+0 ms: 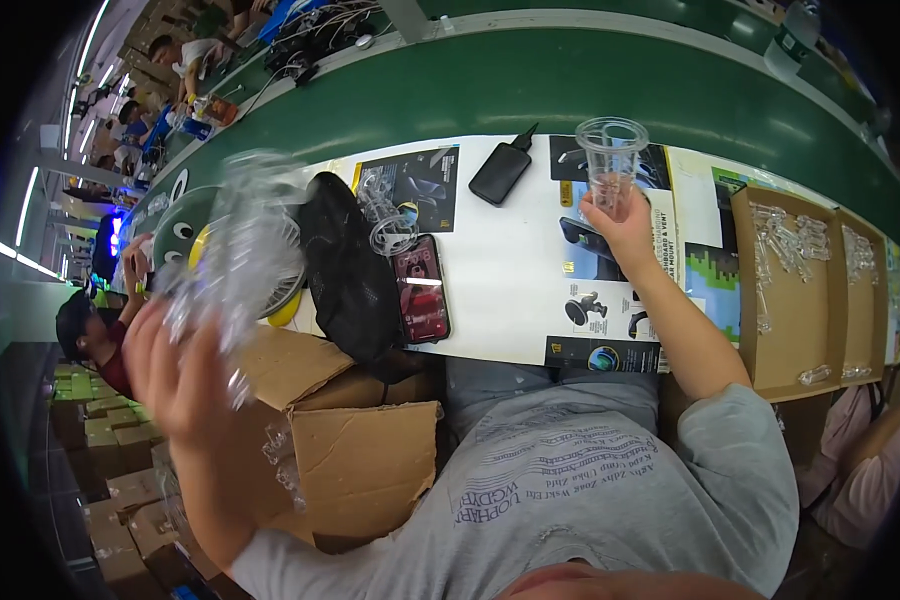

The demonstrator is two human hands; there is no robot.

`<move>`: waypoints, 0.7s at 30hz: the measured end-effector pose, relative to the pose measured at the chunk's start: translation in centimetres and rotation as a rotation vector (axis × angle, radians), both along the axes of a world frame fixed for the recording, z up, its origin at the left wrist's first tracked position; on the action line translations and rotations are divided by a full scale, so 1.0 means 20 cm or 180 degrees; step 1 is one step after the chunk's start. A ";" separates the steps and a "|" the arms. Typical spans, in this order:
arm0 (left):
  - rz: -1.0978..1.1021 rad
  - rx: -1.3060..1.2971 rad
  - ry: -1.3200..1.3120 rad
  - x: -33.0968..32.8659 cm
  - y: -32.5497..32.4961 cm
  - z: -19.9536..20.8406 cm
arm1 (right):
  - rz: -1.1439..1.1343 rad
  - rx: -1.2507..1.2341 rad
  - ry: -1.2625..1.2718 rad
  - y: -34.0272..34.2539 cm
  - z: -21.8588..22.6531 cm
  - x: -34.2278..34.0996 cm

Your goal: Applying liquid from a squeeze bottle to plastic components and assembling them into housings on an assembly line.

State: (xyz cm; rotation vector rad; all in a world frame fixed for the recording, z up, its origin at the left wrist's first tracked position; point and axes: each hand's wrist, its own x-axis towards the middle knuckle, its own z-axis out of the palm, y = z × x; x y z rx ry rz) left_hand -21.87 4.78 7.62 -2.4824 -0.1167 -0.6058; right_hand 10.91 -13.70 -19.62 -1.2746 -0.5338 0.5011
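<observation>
Holding a bunch of clear plastic (242,250) in the left hand (182,375), with fingers curled round it, near an open carton (365,465); too blurry to make out the pieces. Pinching a clear cup (611,150) by its lower end in the right hand (625,228), up over the tabletop (505,285). Seeing a phone (423,290) just beside a black pouch (345,270), then a black gadget (500,172) farther out, then a green counter (570,75).

Your worktop (510,270): phone (423,300) at near edge, tray (790,350) toward right end, cup (612,150) between them, apparently raised off the surface.
</observation>
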 end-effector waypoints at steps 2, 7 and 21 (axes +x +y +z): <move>-0.0009 -0.1046 0.0007 0.21 0.14 -0.12 | 0.0012 -0.0059 -0.0017 -0.01 0.00 0.01; 0.0619 -0.4775 0.0254 0.62 0.38 -0.29 | 0.0091 -0.0387 -0.0163 0.00 -0.02 0.03; 0.0129 -0.3928 -0.0868 0.91 0.52 -0.65 | -0.0141 -0.0119 -0.0152 0.03 -0.05 0.08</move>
